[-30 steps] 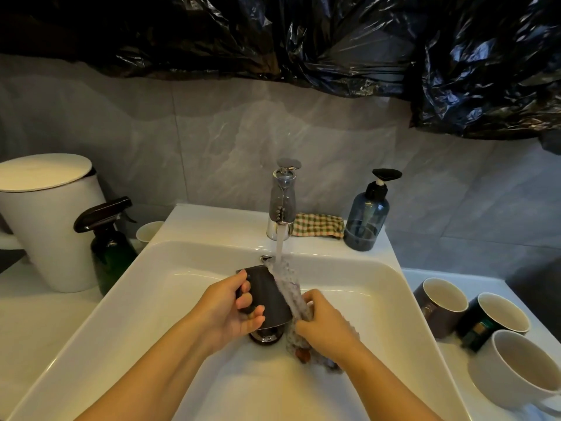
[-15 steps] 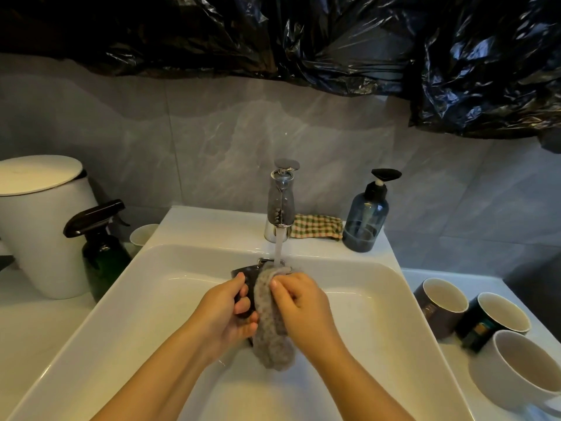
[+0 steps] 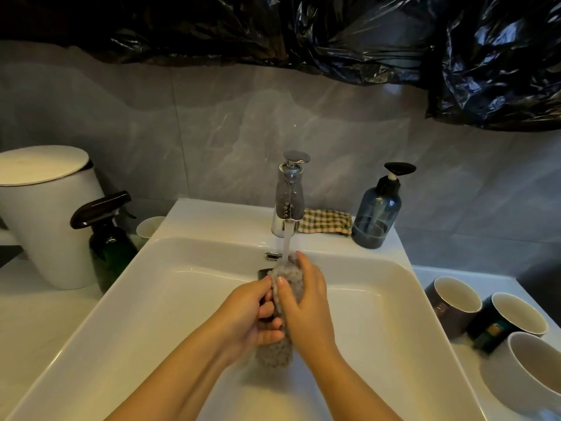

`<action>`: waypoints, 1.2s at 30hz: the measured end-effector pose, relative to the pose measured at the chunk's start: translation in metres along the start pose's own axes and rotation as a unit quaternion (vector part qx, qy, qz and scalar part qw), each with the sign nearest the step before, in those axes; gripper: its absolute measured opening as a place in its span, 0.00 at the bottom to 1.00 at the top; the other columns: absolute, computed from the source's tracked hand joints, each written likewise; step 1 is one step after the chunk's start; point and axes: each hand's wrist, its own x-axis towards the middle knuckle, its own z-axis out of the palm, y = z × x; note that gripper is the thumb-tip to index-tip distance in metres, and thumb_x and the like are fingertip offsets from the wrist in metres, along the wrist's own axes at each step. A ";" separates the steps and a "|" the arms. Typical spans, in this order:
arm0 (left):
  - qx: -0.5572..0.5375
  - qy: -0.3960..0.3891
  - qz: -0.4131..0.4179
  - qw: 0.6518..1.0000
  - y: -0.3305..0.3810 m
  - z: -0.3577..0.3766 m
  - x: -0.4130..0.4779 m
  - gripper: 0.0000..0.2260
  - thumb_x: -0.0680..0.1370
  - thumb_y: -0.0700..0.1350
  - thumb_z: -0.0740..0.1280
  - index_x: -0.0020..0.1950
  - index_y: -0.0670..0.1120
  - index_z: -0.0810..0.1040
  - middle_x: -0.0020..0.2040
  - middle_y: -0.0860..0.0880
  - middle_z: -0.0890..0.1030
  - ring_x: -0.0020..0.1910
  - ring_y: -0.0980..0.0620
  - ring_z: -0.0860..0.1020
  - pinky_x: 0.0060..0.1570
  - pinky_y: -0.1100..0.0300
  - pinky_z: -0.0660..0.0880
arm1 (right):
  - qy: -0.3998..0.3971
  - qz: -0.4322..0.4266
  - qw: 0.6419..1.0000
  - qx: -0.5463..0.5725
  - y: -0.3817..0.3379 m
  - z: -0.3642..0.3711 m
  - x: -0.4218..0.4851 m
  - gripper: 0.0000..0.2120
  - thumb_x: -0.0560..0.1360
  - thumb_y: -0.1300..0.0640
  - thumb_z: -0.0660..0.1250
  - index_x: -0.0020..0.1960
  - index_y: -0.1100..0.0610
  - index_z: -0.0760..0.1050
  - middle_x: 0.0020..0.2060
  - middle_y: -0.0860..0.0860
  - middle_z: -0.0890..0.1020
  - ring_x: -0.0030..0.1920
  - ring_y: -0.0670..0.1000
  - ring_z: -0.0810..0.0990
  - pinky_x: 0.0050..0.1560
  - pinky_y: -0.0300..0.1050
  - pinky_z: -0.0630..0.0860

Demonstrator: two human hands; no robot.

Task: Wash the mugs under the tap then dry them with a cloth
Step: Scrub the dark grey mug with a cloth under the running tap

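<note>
Spray bottle [image 3: 109,241] standing at 9 o'clock of the sink [image 3: 182,299]. Left hand [image 3: 247,314] gripping a dark mug [image 3: 263,272], mostly hidden, over sink centre. Right hand [image 3: 306,302] curling round a grey scrubber [image 3: 274,354], pressing it against the mug. Tap [image 3: 290,202] at 12 o'clock running water onto the scrubber. Spare mugs [image 3: 491,326] lying on the desk [image 3: 455,273] at 3 o'clock.

Grey marbled wall [image 3: 230,123], dim light
</note>
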 end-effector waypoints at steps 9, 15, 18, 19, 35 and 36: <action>-0.036 0.007 -0.007 0.999 0.003 -0.007 -0.001 0.18 0.82 0.51 0.55 0.33 0.46 0.66 0.22 0.50 0.62 0.25 0.50 0.69 0.25 0.60 0.74 | 0.113 -0.095 0.980 -0.134 -0.016 -0.006 0.009 0.20 0.79 0.48 0.52 0.70 0.44 0.65 0.74 0.49 0.60 0.72 0.49 0.59 0.71 0.49 0.58; -0.006 -0.009 0.022 1.000 0.008 -0.008 -0.002 0.19 0.82 0.50 0.55 0.32 0.46 0.65 0.22 0.50 0.62 0.25 0.50 0.70 0.26 0.60 0.74 | 0.043 0.041 0.989 0.136 -0.012 -0.008 0.021 0.18 0.81 0.44 0.48 0.67 0.44 0.66 0.65 0.47 0.71 0.64 0.44 0.68 0.66 0.41 0.66; -0.061 0.012 0.024 0.998 0.014 -0.008 0.004 0.19 0.82 0.50 0.55 0.31 0.46 0.65 0.21 0.50 0.62 0.23 0.51 0.69 0.24 0.61 0.73 | 0.042 -0.006 0.997 0.062 -0.017 0.005 0.012 0.24 0.78 0.40 0.46 0.73 0.44 0.59 0.72 0.47 0.63 0.68 0.45 0.65 0.67 0.40 0.64; -0.064 0.015 0.027 0.997 0.014 -0.008 0.006 0.19 0.82 0.50 0.55 0.31 0.46 0.64 0.21 0.51 0.61 0.22 0.51 0.68 0.23 0.62 0.72 | 0.042 -0.060 0.997 0.004 -0.017 0.012 0.006 0.27 0.76 0.39 0.45 0.74 0.42 0.56 0.75 0.45 0.56 0.72 0.44 0.59 0.69 0.40 0.60; 0.142 0.047 0.169 0.974 0.005 -0.014 0.024 0.14 0.81 0.49 0.58 0.37 0.44 0.69 0.23 0.50 0.68 0.22 0.53 0.68 0.24 0.61 0.68 | -0.029 0.402 0.779 0.480 -0.003 -0.012 0.020 0.31 0.75 0.35 0.53 0.59 0.60 0.73 0.52 0.62 0.79 0.52 0.62 0.78 0.48 0.54 0.75; 0.182 0.108 0.223 0.951 0.001 -0.012 0.026 0.11 0.80 0.48 0.61 0.39 0.45 0.72 0.25 0.51 0.71 0.23 0.55 0.70 0.25 0.63 0.68 | -0.027 0.401 0.763 0.505 -0.003 -0.009 0.019 0.29 0.76 0.36 0.53 0.59 0.60 0.72 0.51 0.62 0.79 0.51 0.62 0.77 0.47 0.54 0.75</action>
